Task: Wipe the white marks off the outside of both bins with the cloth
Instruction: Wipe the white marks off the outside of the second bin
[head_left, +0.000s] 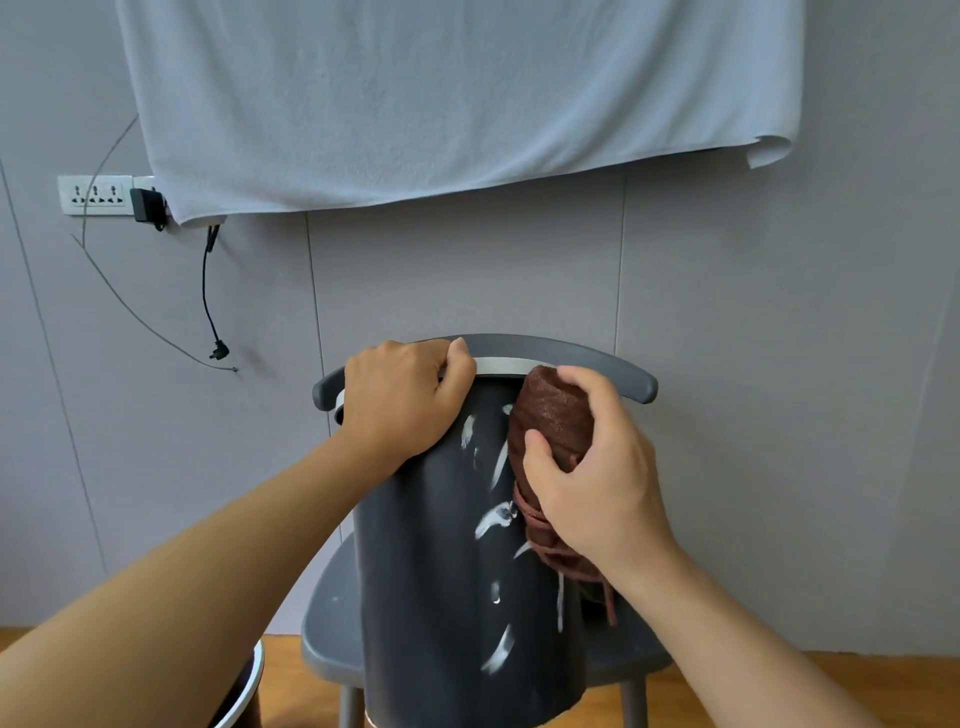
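Here, left hand (402, 400) gripping bin (441, 571) rim, right hand (597, 467) clutching cloth (553, 410), chair (613, 374) behind.

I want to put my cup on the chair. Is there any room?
Only slivers. The bin fills most of the chair seat. Bare strips show left of the bin and behind it at right. The left hand, right hand and cloth crowd the top.

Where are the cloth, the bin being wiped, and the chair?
cloth (550, 410): head view, its bunched upper part.
bin (431, 571): head view, its dark side wall.
chair (587, 358): head view, its curved backrest.
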